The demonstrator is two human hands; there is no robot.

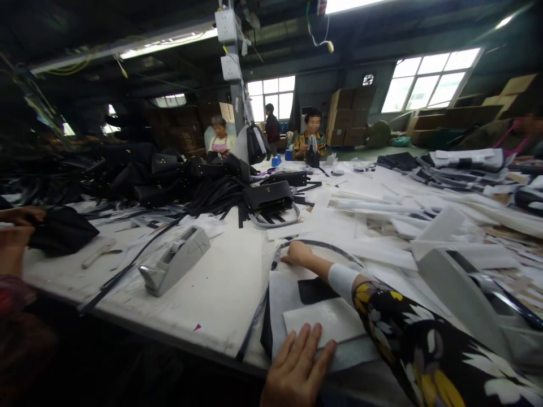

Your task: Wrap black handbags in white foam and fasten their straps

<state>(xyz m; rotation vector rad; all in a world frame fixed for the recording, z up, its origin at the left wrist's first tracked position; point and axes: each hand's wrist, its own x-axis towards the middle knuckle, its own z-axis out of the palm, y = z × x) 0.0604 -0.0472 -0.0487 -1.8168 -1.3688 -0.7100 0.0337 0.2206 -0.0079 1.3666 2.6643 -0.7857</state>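
A: Where are the person's hands?

B: The left hand (297, 367) lies flat at the near edge of the long white worktable (220, 288), fingers spread and together on nothing, pressing a white rectangular sheet of paper-like material (326, 322). That sheet rests on a larger pale grey sheet (278, 299), with a flat black matte panel (314, 289) showing between them.

A: And the right hand?

B: The right hand (299, 253), at the end of a black floral-print sleeve with a white cuff (424, 339), reaches forward. Its fingers are curled at a thin dark glossy strap (271, 282); whether they pinch it I cannot tell.

A: How does the strap run?

B: It is long and narrow. It arcs over the hand towards the right, then runs down along the left side of the grey sheet to the table's near edge, its long axis pointing from the far side towards the person.

A: What else is near?

B: A grey plastic tape dispenser (176, 260) sits left of the sheets, well apart, its long body slanting up to the right. A second, larger grey dispenser (462, 294) stands on the right. A small black leather handbag (268, 196) lies farther back, before a heap of black straps (212, 195). Another person's hands (17, 226) hold a black piece at the far left.
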